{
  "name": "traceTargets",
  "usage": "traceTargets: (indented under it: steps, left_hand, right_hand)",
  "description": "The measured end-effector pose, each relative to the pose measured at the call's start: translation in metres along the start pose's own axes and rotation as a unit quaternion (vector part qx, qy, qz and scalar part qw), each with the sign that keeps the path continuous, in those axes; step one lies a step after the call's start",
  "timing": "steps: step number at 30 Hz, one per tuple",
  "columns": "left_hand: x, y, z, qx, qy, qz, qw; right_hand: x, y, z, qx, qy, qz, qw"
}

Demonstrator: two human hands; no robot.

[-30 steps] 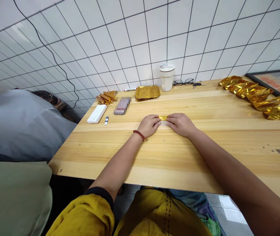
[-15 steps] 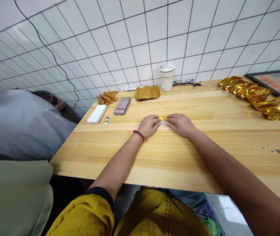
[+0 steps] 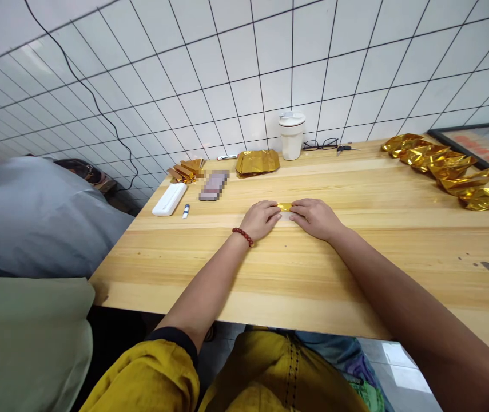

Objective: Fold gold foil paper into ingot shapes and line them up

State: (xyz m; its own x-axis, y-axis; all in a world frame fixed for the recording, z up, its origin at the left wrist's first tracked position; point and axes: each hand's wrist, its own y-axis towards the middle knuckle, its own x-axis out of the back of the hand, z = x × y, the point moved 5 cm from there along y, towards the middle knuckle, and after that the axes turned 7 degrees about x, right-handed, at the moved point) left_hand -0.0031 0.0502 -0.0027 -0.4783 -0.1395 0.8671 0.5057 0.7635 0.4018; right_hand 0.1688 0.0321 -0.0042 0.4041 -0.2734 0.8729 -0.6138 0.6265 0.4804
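A narrow strip of gold foil paper [image 3: 285, 206] lies crosswise just above the wooden table, between my two hands. At its left end my left hand [image 3: 261, 219] has its fingers closed on it; a beaded red bracelet circles that wrist. My right hand [image 3: 315, 218] grips the other end, thumb below and fingers above. Both ends of the strip are hidden under the fingers. Further back sits a flat stack of gold foil paper [image 3: 257, 163], apart from both hands.
Folded gold foil pieces [image 3: 450, 166] form a row at the right, beside a dark-framed panel [image 3: 484, 143]. At the back stand a white cup [image 3: 291, 136], glasses [image 3: 320, 145] and keys [image 3: 347, 149]. Left are foil strips [image 3: 186, 170], a phone [image 3: 214, 185], a white case [image 3: 169, 199] and another person [image 3: 47, 217].
Both hands and the gold strip stay almost exactly where they were. The person at the left has shifted very slightly.
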Motion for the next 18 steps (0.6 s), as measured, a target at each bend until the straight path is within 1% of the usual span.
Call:
traceTargets:
  steps: [5,11,18]
  left_hand:
    - [0.0001,0.0002,-0.0002,-0.003,-0.001,-0.003,1.000]
    - [-0.0001,0.0003,-0.0008,-0.001,-0.002,0.001,1.000]
    - [0.0004,0.0003,-0.0008,-0.002,-0.002,0.003,1.000]
  right_hand:
    - [-0.0009,-0.0002,-0.0005,0.005,-0.002,-0.002,1.000]
    - [-0.0001,-0.0002,0.0000,-0.011,-0.001,0.004,1.000]
    - [0.0007,0.0006,0.0007,-0.012,0.006,0.003,1.000]
